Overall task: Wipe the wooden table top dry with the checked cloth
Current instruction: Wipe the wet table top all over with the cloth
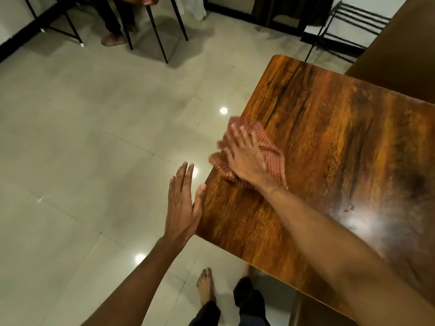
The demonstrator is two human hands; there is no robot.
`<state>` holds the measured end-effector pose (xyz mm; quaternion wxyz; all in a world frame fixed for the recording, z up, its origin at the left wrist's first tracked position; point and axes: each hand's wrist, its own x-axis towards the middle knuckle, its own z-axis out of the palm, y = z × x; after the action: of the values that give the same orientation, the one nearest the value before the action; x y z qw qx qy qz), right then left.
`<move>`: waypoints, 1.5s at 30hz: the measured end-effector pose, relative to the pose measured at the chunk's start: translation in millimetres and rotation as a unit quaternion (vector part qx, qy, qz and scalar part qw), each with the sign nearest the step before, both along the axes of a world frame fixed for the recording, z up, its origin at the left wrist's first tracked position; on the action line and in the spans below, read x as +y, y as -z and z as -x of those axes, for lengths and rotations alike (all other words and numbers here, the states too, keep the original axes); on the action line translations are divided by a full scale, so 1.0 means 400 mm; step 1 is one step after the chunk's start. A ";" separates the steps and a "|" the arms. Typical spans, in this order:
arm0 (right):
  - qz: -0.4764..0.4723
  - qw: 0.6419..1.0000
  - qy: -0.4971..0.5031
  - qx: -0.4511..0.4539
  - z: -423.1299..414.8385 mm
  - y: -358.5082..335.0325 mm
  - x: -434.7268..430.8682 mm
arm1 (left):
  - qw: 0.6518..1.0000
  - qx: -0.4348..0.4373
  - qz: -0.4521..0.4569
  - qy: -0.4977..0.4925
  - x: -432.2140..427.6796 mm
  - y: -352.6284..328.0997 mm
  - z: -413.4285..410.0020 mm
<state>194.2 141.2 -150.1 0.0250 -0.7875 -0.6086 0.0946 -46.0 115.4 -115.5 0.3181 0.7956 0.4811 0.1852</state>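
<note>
The wooden table top fills the right half of the view, glossy with dark grain. A red-and-white checked cloth lies crumpled at the table's left edge, part of it hanging past the edge. My right hand lies flat on the cloth, fingers spread and blurred, pressing it to the wood. My left hand is flat with straight fingers just off the table's left edge, and its thumb touches the edge. It holds nothing.
Pale tiled floor spreads to the left. Black metal chair legs and another person's foot are at the top. A black rack stands top right beside a brown sofa. My bare foot is below the table corner.
</note>
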 end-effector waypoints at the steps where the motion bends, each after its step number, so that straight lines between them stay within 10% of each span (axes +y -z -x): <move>1: 0.002 1.000 -0.012 0.001 0.063 0.003 -0.044 | 1.000 -0.003 0.002 0.000 -0.009 -0.003 0.011; 8: -0.008 0.995 -0.080 0.051 0.393 0.020 -0.362 | 1.000 -0.013 0.013 0.007 -0.083 -0.018 0.062; 22: 0.022 0.934 0.352 0.053 0.043 -0.010 -0.837 | 0.992 -0.025 0.042 0.115 -0.223 -0.099 -0.155; 45: 0.007 0.967 0.249 0.044 -0.658 0.007 -0.397 | 0.985 0.045 0.044 0.161 -0.058 -0.068 -0.677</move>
<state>457.4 -17.5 -153.0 0.0687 -0.9095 -0.3908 0.1244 224.7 92.1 -88.2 0.3565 0.8553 0.3684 0.0749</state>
